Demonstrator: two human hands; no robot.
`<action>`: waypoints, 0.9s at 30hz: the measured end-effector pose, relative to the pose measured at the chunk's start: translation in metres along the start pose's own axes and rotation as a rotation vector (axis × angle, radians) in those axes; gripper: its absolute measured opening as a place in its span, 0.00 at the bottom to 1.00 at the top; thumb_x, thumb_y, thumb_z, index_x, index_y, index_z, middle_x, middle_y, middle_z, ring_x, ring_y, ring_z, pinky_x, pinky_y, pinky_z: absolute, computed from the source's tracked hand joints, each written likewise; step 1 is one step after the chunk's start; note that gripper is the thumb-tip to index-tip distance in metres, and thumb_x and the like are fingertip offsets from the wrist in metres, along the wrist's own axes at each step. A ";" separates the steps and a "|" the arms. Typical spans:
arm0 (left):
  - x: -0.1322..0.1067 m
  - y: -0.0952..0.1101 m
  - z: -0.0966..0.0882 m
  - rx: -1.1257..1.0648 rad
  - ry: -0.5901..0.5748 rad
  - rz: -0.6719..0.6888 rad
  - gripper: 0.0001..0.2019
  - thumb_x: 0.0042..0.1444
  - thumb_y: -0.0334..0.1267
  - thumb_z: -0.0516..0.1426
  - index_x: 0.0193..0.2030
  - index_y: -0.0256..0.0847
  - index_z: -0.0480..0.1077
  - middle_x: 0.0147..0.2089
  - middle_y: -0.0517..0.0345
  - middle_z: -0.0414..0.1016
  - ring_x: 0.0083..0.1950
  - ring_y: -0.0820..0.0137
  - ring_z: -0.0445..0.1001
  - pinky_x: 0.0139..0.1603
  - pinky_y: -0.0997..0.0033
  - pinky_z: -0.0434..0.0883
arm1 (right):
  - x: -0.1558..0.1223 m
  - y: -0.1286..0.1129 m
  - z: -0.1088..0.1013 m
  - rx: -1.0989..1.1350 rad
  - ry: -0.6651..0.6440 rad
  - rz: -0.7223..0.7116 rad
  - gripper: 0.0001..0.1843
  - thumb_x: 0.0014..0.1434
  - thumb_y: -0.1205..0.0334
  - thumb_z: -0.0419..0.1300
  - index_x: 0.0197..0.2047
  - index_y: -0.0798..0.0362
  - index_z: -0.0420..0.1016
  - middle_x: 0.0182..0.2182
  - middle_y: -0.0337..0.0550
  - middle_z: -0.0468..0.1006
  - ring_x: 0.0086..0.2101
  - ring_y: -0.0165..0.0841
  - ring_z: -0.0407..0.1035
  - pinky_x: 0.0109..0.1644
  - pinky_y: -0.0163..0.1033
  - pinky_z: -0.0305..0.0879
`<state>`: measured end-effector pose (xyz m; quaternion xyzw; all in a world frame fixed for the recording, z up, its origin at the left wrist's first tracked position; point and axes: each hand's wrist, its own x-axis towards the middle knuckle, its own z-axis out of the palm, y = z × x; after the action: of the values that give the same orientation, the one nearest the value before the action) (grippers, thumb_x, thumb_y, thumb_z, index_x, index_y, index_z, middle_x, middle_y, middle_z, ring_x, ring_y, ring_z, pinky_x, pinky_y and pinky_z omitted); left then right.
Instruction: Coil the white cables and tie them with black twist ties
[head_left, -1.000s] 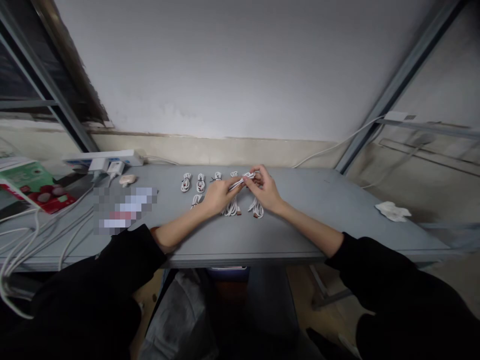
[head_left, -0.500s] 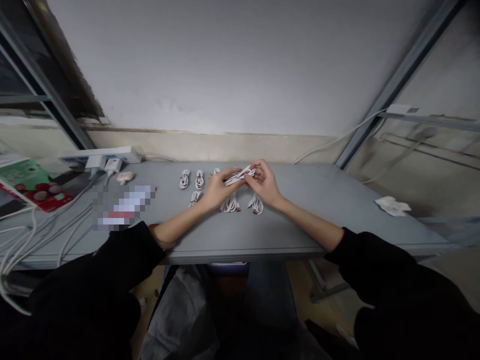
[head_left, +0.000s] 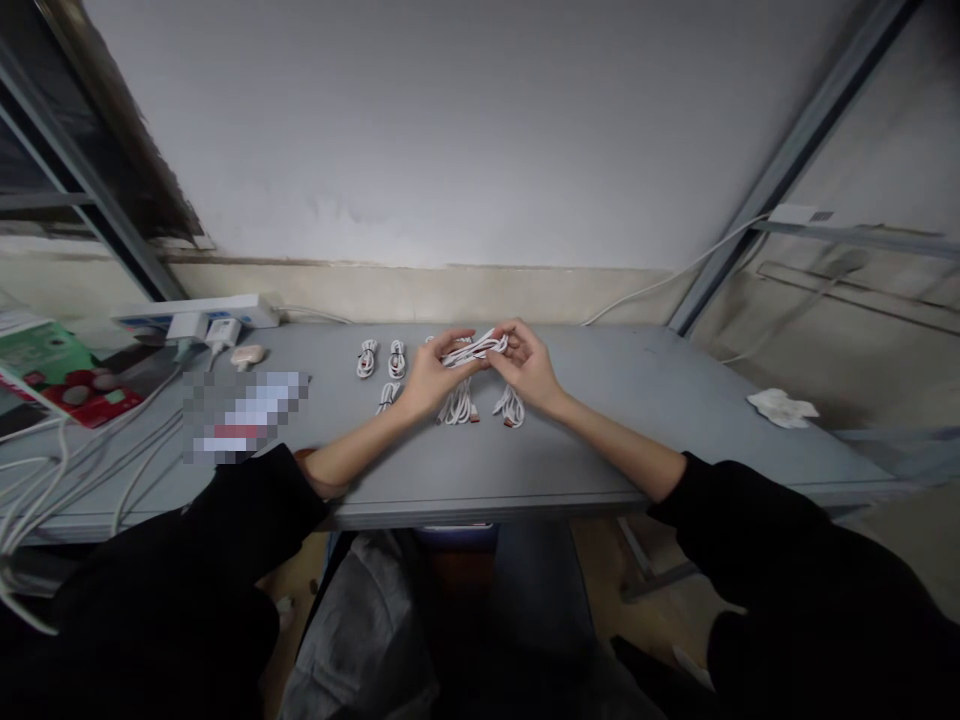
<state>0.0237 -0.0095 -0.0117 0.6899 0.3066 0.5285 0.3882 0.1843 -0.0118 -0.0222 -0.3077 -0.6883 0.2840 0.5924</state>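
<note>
Between my two hands a folded white cable (head_left: 474, 349) is held above the grey table (head_left: 600, 460). My left hand (head_left: 435, 375) is closed on its left end, thumb above. At the right end, the fingers of my right hand (head_left: 529, 365) pinch the bundle. Below them lie two loosely folded white cables, the nearer one (head_left: 457, 404) and another (head_left: 511, 407), both with orange-lined plugs. Left of my hands sit small tied cable bundles: one at the back left (head_left: 366, 358), one beside it (head_left: 397, 358) and one in front (head_left: 388, 396). Others are partly hidden behind my left hand.
A white power strip (head_left: 255, 310) with chargers and trailing cords stands at the back left. Nearby are a pixelated flat object (head_left: 251, 415), a red and green box (head_left: 67, 375) and a pale plug (head_left: 247, 356). Crumpled white tissue (head_left: 782, 408) lies at the right.
My left hand has shifted slightly left and opened a little wider around the cable. The held bundle now looks more stretched out. My right hand stays nearly in place.
</note>
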 end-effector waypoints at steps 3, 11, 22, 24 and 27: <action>0.000 0.000 0.001 -0.006 0.015 0.011 0.22 0.46 0.40 0.66 0.47 0.33 0.72 0.44 0.45 0.80 0.47 0.62 0.78 0.53 0.61 0.71 | -0.001 -0.001 0.000 -0.020 0.015 0.012 0.14 0.54 0.52 0.62 0.37 0.48 0.62 0.32 0.37 0.70 0.35 0.32 0.69 0.40 0.41 0.71; -0.005 0.007 0.003 0.004 -0.003 0.012 0.20 0.46 0.37 0.66 0.47 0.34 0.72 0.41 0.47 0.81 0.45 0.63 0.78 0.52 0.60 0.71 | 0.001 -0.005 0.000 -0.004 0.008 0.066 0.22 0.56 0.38 0.59 0.31 0.48 0.64 0.25 0.35 0.69 0.25 0.29 0.66 0.32 0.39 0.68; -0.003 0.004 0.002 0.012 0.028 -0.021 0.24 0.45 0.36 0.66 0.50 0.34 0.71 0.40 0.50 0.81 0.43 0.64 0.79 0.51 0.60 0.72 | 0.003 0.003 -0.001 0.048 -0.049 0.133 0.21 0.57 0.42 0.61 0.44 0.47 0.64 0.24 0.34 0.71 0.22 0.30 0.67 0.24 0.37 0.68; -0.002 0.002 0.002 -0.001 0.042 -0.043 0.25 0.44 0.36 0.66 0.51 0.35 0.71 0.40 0.50 0.81 0.44 0.63 0.79 0.51 0.60 0.72 | 0.004 0.004 -0.001 0.043 -0.053 0.142 0.21 0.56 0.40 0.61 0.40 0.48 0.66 0.24 0.35 0.71 0.21 0.29 0.67 0.23 0.37 0.68; -0.001 0.000 0.002 -0.019 0.045 -0.073 0.25 0.43 0.37 0.67 0.50 0.35 0.72 0.41 0.49 0.81 0.44 0.62 0.79 0.51 0.59 0.73 | 0.004 0.005 -0.001 0.028 -0.055 0.158 0.22 0.54 0.38 0.61 0.37 0.48 0.65 0.23 0.35 0.71 0.20 0.30 0.67 0.22 0.37 0.67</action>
<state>0.0251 -0.0113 -0.0124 0.6624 0.3351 0.5324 0.4068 0.1855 -0.0052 -0.0236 -0.3446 -0.6739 0.3478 0.5534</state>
